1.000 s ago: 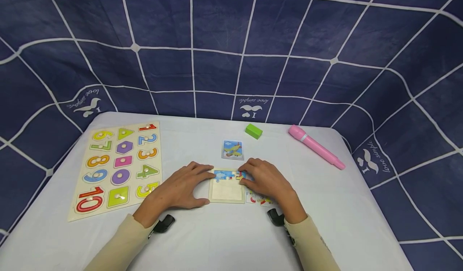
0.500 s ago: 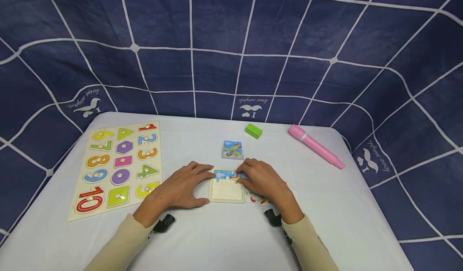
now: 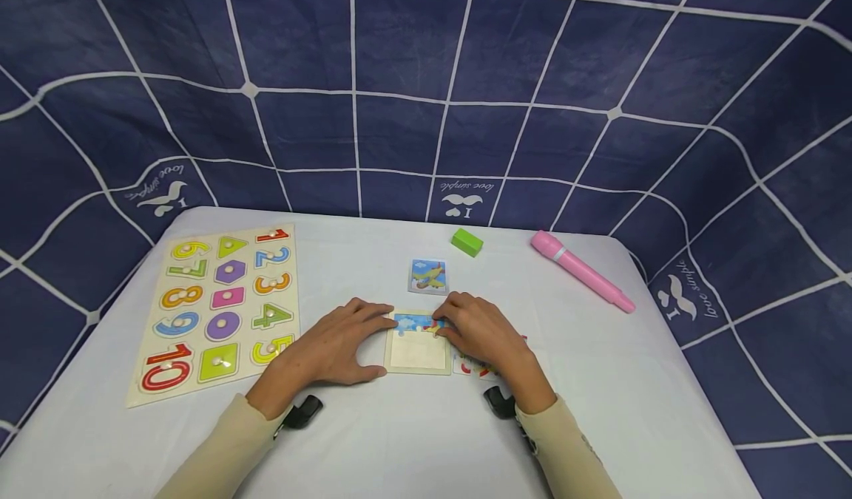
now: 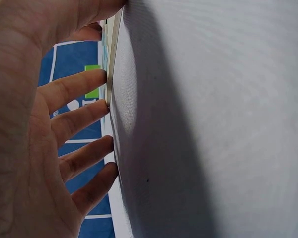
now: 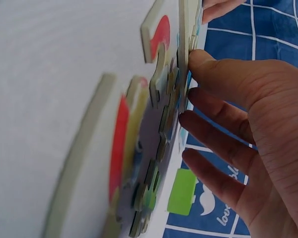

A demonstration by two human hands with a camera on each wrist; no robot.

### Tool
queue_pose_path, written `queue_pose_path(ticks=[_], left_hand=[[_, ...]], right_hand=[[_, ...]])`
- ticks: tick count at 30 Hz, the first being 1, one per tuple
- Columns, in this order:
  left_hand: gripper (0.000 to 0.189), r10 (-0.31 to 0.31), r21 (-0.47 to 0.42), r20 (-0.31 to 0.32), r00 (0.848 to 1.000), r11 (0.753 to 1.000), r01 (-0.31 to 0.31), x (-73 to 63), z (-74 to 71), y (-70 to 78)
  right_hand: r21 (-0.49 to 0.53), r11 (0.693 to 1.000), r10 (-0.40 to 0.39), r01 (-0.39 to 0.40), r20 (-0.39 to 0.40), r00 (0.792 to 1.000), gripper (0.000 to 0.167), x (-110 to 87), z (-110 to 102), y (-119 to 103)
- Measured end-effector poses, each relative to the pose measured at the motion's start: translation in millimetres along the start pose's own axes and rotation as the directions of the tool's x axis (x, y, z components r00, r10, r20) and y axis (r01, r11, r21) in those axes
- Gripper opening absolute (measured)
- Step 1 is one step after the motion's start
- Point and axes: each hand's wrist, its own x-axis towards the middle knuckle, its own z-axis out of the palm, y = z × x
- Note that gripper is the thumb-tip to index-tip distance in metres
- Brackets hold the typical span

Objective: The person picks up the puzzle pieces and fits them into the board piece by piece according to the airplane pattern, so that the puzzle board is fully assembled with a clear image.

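Observation:
In the head view, a small wooden jigsaw tray [image 3: 419, 355] lies at the table's middle, with blue sky pieces [image 3: 406, 321] along its far edge. My left hand [image 3: 336, 342] rests at the tray's left side, fingers spread, index finger near the far corner and thumb near the close one. At the tray's far right corner, thumb and fingers of my right hand [image 3: 482, 329] pinch a puzzle piece [image 3: 434, 324] with red and yellow on it; the hand partly covers it. Loose puzzle pieces [image 5: 161, 79] lie right of the tray, partly under my right hand and wrist.
A small airplane picture [image 3: 429, 275] lies beyond the tray. A green block [image 3: 467, 242] and a pink marker-shaped object [image 3: 586, 271] lie farther back. At the left is a number-and-shape peg board [image 3: 213, 310]. A dark blue gridded cloth [image 3: 399, 137] hangs behind the table.
My right hand has shifted slightly left with the puzzle piece, closing the gap to the pieces in the tray. My left hand stays in place.

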Motion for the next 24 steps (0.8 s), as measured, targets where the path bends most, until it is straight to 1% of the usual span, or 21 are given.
queue_pose_path(ticks=[4,9,19,24], left_hand=[[0.075,-0.001,0.0,0.002,1.0,1.0,0.001,0.4,0.1,0.3],[0.075,0.002,0.001,0.0,1.0,1.0,-0.002,0.3,0.3,0.3],[0.075,0.01,0.015,-0.008,1.0,1.0,-0.01,0.0,0.8,-1.1],[0.075,0.008,0.01,-0.007,1.0,1.0,-0.008,0.3,0.3,-1.1]], right_hand=[[0.002,1.0,-0.002,0.002,-0.009,1.0,0.027,0.0,0.4,-0.1],[0.002,1.0,-0.025,0.025,-0.017,1.0,0.024,0.3,0.2,-0.2],[0.038,0.998,-0.044,0.044,-0.013,0.999,0.021,0.8,-1.0,-0.8],[0.035,0.999,-0.035,0.034,0.006,0.999,0.023,1.4,-1.2,0.2]])
